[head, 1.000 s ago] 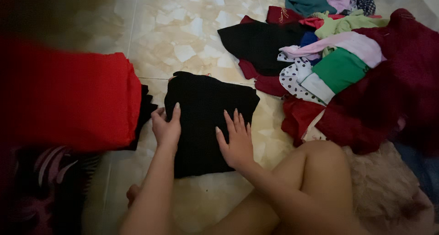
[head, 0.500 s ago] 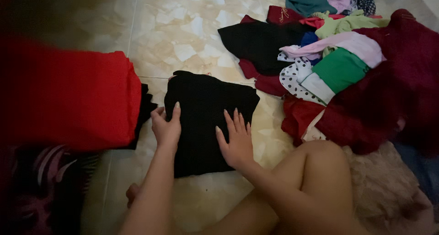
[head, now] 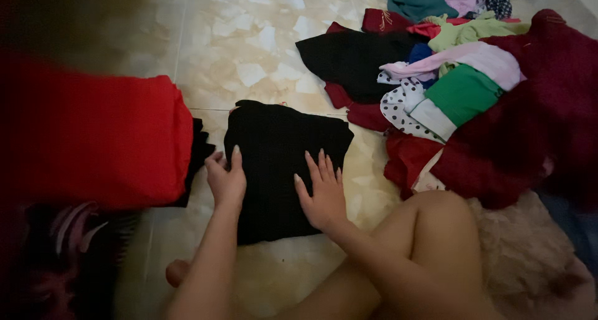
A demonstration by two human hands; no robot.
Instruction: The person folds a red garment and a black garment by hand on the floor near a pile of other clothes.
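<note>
On pale tile, black folded garment (head: 280, 164), left hand (head: 225, 182) and right hand (head: 322, 195) pressed flat on it, grip open.

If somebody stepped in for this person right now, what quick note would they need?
Left hand: flat on the left edge of the black garment, holding nothing.
Right hand: flat on the garment's right half, fingers spread.
The garment lies folded on the tiled floor.
Done: a folded red stack sits to the left.
Left: the mixed pile of clothes at the right lies unfolded.
</note>
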